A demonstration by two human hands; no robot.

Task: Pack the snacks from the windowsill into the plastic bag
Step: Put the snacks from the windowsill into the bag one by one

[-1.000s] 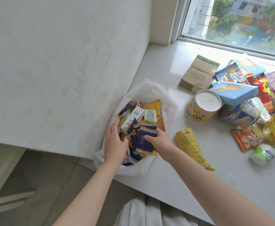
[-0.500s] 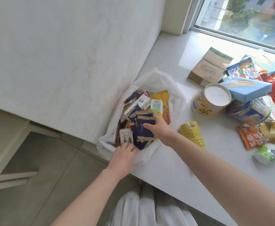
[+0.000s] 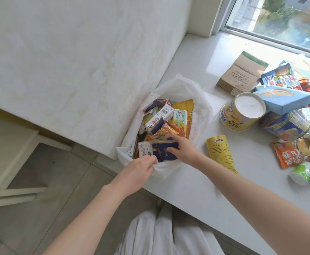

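A: Where is our plastic bag (image 3: 170, 91)?

B: It sits at the near left corner of the windowsill (image 3: 196, 181), right by the white wall (image 3: 77, 61). Its mouth is open and it is full of snacks.

A: What is our left hand (image 3: 138, 170) doing?

B: It pinches the near rim of the bag. The fingers are closed on the thin white plastic.

A: And our right hand (image 3: 182, 150)?

B: It is inside the bag. The fingers and thumb hold a dark blue packet (image 3: 164, 153) with gold letters, and they press it down among the other things.

A: What else do we see in the bag?

B: A little green and white milk box (image 3: 179, 117), a longer white box (image 3: 158, 119) beside it, and a yellow packet (image 3: 185, 108) at the back.

A: What is left on the windowsill?

B: A lot! A yellow wrapper (image 3: 221, 154) lies flat just beside the bag. A yellow tub (image 3: 242, 111) lies on its side with its white lid facing us. A blue box (image 3: 282, 99) leans on top of the tub. Behind them is a brown paper bag (image 3: 240, 74). An orange packet (image 3: 288, 153) and a small green and white cup (image 3: 305, 173) lie at the right, near us. More bright packets are piled near the window (image 3: 279, 21).
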